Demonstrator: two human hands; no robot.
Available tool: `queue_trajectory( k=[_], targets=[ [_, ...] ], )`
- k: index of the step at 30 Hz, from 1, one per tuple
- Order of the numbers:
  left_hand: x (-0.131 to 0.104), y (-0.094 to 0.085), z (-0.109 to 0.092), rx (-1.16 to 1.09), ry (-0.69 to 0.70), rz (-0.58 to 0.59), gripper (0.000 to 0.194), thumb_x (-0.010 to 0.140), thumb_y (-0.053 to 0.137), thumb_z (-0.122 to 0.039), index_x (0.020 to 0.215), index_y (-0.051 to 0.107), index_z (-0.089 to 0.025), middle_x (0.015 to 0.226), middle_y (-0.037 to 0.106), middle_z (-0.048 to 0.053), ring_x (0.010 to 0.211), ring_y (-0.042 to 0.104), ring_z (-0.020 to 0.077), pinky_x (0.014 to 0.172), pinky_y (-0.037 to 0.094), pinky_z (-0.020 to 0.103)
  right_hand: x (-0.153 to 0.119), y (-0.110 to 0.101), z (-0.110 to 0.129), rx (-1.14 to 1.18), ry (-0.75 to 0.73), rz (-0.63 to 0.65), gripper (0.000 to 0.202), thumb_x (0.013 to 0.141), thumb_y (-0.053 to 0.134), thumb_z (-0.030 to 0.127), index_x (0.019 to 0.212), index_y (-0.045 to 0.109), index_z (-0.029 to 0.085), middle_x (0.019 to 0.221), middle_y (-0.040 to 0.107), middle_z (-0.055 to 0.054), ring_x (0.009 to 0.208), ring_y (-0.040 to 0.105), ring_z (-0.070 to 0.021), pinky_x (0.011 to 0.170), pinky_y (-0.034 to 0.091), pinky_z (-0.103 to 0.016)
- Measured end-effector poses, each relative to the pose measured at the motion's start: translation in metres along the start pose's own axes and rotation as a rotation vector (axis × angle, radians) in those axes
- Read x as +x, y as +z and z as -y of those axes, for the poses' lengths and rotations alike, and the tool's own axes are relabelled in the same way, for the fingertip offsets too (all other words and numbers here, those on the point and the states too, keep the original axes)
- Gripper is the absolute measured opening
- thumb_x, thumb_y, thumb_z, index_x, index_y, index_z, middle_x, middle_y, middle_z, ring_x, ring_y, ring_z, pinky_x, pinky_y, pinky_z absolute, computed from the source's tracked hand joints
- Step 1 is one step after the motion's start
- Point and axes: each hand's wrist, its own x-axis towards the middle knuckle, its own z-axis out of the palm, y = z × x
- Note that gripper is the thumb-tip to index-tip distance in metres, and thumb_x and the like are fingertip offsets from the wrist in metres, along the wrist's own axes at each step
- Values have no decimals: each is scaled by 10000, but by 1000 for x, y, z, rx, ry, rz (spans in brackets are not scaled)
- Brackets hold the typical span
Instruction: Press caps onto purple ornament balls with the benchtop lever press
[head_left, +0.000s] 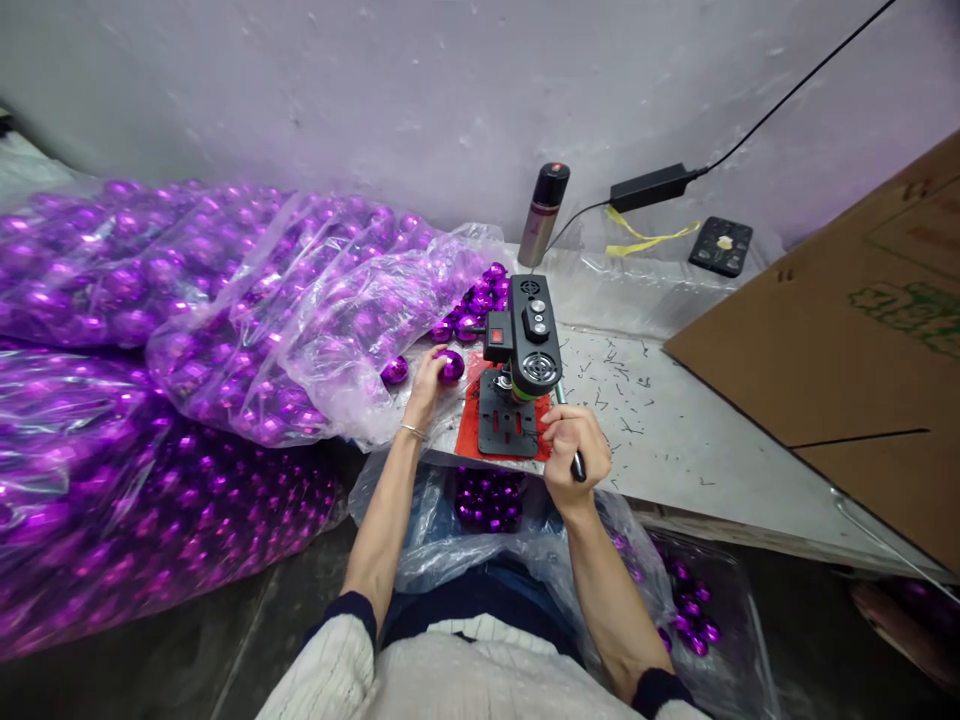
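My left hand (427, 385) has its fingers closed on a shiny purple ball (451, 366), just left of a small black bench drill press (534, 335). My right hand (576, 447) is wrapped around the press's lever handle (578, 466), whose black end sticks out below the fingers. The slotted black base (508, 428) of the press stands on a red sheet (469, 425), with no ball visible on it. Another loose purple ball (394, 370) lies left of my left hand. More purple balls (484, 295) spill from a clear bag behind it.
Large clear bags of purple balls (225, 300) fill the left side. Behind the press stand a flask (544, 215) and a black power adapter (649, 187). A cardboard box (840, 330) leans in from the right. Dark shavings (622, 400) dot the table; balls (489, 497) sit in plastic below its edge.
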Motion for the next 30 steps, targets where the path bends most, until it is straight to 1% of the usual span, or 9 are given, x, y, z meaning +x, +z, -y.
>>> queue_trajectory(
  k=[3, 7, 11, 15, 18, 21, 23, 27, 30],
  targets=[
    [-24, -4, -2, -468, -314, 126, 285, 902, 559, -379, 1100, 652, -196, 1006, 704, 70, 847, 695, 187, 690, 610, 303, 0, 0, 0, -1, 12, -8, 283, 973, 465, 122, 717, 527, 226, 663, 597, 22, 680, 646, -144, 619, 469, -302],
    [-46, -2, -3, -643, -457, 115, 189, 857, 641, -316, 976, 638, -170, 915, 719, 60, 768, 688, 153, 612, 582, 238, 1, -1, 1, -22, 42, 4, 295, 983, 466, 149, 708, 542, 225, 676, 611, 7, 696, 646, -156, 620, 459, -316],
    [-56, 3, 1, -646, -470, 107, 167, 847, 656, -311, 934, 631, -171, 894, 729, 56, 782, 699, 156, 601, 582, 230, 8, -3, 4, -27, 68, 16, 295, 984, 474, 157, 707, 555, 222, 706, 634, -6, 708, 640, -160, 625, 452, -326],
    [-59, 5, 11, -645, -452, 194, 232, 868, 653, -374, 982, 648, -172, 983, 739, 81, 878, 715, 182, 669, 603, 268, 14, -3, 8, -18, 73, 15, 298, 980, 479, 147, 702, 555, 221, 703, 635, -3, 691, 632, -151, 626, 455, -319],
    [-61, 6, 18, -578, -425, 222, 233, 852, 714, -336, 1022, 658, -187, 1028, 743, 73, 943, 723, 193, 747, 612, 296, 14, -3, 8, -23, 65, 14, 301, 982, 476, 155, 700, 557, 223, 679, 622, 0, 687, 636, -159, 625, 459, -323],
    [-63, 10, 22, -534, -434, 204, 227, 807, 772, -243, 1003, 670, -190, 995, 753, 48, 906, 731, 173, 755, 602, 272, 12, -4, 7, -26, 59, 18, 301, 984, 474, 155, 700, 550, 223, 683, 623, 0, 689, 637, -158, 623, 456, -324],
    [-64, 13, 24, -511, -433, 201, 252, 802, 785, -264, 1014, 672, -188, 976, 761, 45, 857, 741, 169, 711, 596, 256, 12, -4, 7, -22, 54, 18, 300, 985, 471, 152, 704, 546, 222, 686, 623, 1, 688, 634, -154, 624, 454, -322],
    [-65, 18, 30, -353, -334, 152, 404, 810, 793, -385, 1129, 633, -196, 940, 761, 35, 728, 734, 153, 615, 558, 237, 16, -4, 9, -21, 59, 18, 303, 992, 474, 163, 704, 549, 221, 689, 624, 1, 684, 632, -149, 625, 457, -316],
    [-68, 23, 36, -174, -205, 117, 471, 810, 799, -417, 1184, 624, -190, 994, 768, 51, 822, 740, 170, 717, 579, 268, 21, -4, 10, -28, 72, 28, 316, 1000, 471, 188, 699, 558, 224, 691, 630, -3, 672, 627, -151, 624, 467, -319]
  ],
)
